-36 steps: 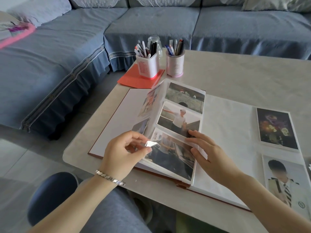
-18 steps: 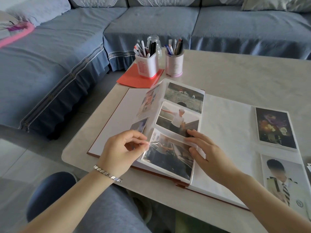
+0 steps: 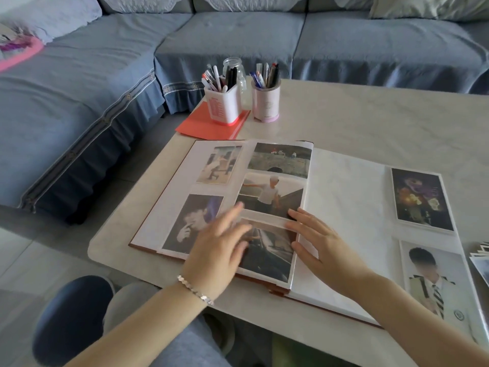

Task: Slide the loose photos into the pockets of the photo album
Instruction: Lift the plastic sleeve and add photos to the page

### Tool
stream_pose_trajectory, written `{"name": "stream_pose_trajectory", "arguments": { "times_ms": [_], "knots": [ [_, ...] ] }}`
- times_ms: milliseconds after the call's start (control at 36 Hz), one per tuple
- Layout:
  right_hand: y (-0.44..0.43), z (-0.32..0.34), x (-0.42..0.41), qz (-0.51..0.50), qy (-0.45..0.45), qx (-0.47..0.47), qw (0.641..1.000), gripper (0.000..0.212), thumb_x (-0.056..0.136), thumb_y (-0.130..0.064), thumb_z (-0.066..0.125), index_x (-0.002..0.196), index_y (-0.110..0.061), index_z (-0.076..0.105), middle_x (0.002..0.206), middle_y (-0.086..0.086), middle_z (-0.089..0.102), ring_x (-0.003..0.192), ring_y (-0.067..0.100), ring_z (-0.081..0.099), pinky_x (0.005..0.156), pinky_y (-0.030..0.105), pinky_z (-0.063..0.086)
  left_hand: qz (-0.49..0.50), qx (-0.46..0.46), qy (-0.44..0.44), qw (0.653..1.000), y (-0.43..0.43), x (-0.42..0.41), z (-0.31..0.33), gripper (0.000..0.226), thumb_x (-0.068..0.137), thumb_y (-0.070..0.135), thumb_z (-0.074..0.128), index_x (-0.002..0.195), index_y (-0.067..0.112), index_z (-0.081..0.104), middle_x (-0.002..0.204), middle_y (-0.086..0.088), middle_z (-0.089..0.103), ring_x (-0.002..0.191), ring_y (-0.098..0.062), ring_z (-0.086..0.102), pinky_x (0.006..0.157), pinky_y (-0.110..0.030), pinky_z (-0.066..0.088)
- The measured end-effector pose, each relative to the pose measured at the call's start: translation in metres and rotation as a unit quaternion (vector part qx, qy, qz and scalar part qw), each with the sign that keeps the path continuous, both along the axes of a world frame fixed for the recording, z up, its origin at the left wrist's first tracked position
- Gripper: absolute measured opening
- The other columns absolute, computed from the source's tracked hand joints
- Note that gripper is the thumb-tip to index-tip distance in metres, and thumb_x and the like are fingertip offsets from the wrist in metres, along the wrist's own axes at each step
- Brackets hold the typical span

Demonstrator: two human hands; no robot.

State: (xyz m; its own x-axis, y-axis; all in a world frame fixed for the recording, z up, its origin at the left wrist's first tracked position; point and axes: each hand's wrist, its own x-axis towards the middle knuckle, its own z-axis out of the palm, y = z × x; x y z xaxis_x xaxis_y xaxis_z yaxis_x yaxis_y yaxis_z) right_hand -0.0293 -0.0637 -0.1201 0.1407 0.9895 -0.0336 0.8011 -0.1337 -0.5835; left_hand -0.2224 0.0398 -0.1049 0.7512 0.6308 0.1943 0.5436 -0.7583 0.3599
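Status: photo album lay open at centre of the table. The spread's long axis ran roughly 10 to 4 o'clock, the spine roughly 12 to 6, tipped a little toward 1.

Done, as far as visible:
- Seven pockets were filled: two on the 9 o'clock page, three on the middle leaf, two at the 3 o'clock end.
- Bottom photo on the leaf sat fully in its pocket, landscape, long axis about 9 to 3, top toward 12.

Left, by judgement:
- A small stack of loose photos waited at 4 o'clock, at the frame edge.
- The page beside the leaf showed a wide blank area; couldn't tell whether it had pockets.

Hands:
- Left hand was blurred, fingers spread and mostly straight over the bottom photo, gripping nothing. Contact couldn't be confirmed.
- Right hand lay flat, fingers straight, across the leaf's 3 o'clock edge and the blank page, gripping nothing.
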Motion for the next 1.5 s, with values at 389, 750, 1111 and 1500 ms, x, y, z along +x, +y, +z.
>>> {"name": "stream_pose_trajectory", "arguments": {
  "times_ms": [389, 750, 1111, 1500],
  "knots": [
    [-0.008, 0.004, 0.006, 0.027, -0.027, -0.005, 0.999, 0.045, 0.099, -0.033, 0.04, 0.143, -0.034, 0.031, 0.149, -0.026, 0.011, 0.136, -0.011, -0.001, 0.099, 0.0, -0.008, 0.022, 0.03, 0.216, 0.976, -0.015, 0.037, 0.017, 0.056, 0.093, 0.056, 0.016, 0.137, 0.03, 0.039, 0.134, 0.011, 0.051, 0.119, -0.009, 0.052, 0.1, -0.024, 0.039],
    [-0.143, 0.019, 0.117, -0.289, -0.132, -0.078, 0.945, 0.043, 0.094, -0.037, 0.048, 0.134, -0.022, 0.049, 0.148, -0.005, 0.035, 0.135, 0.016, 0.033, 0.109, 0.029, 0.025, -0.154, -0.034, 0.087, 0.984, -0.076, 0.157, 0.022, 0.035, 0.095, 0.033, 0.043, 0.126, 0.021, 0.053, 0.128, 0.006, 0.047, 0.118, -0.011, 0.045, 0.098, -0.022, 0.036],
    [-0.203, -0.017, 0.134, -0.332, -0.275, -0.012, 0.902, 0.005, 0.061, -0.007, 0.068, 0.061, -0.009, 0.063, 0.057, -0.001, 0.06, 0.052, 0.018, 0.063, 0.048, 0.018, 0.044, -0.139, -0.153, 0.023, 0.978, -0.107, 0.185, 0.009, 0.016, 0.091, 0.02, 0.053, 0.1, 0.02, 0.066, 0.096, 0.011, 0.062, 0.09, -0.003, 0.058, 0.08, -0.02, 0.048],
    [-0.211, -0.01, 0.133, -0.397, -0.174, -0.079, 0.898, 0.02, 0.096, -0.029, 0.046, 0.086, -0.021, 0.061, 0.085, -0.008, 0.066, 0.076, 0.018, 0.06, 0.056, 0.027, 0.041, -0.029, -0.515, -0.025, 0.856, -0.131, 0.21, 0.022, 0.021, 0.092, 0.007, 0.051, 0.082, 0.019, 0.065, 0.079, 0.001, 0.07, 0.07, -0.005, 0.067, 0.067, -0.021, 0.054]
  ]
}}
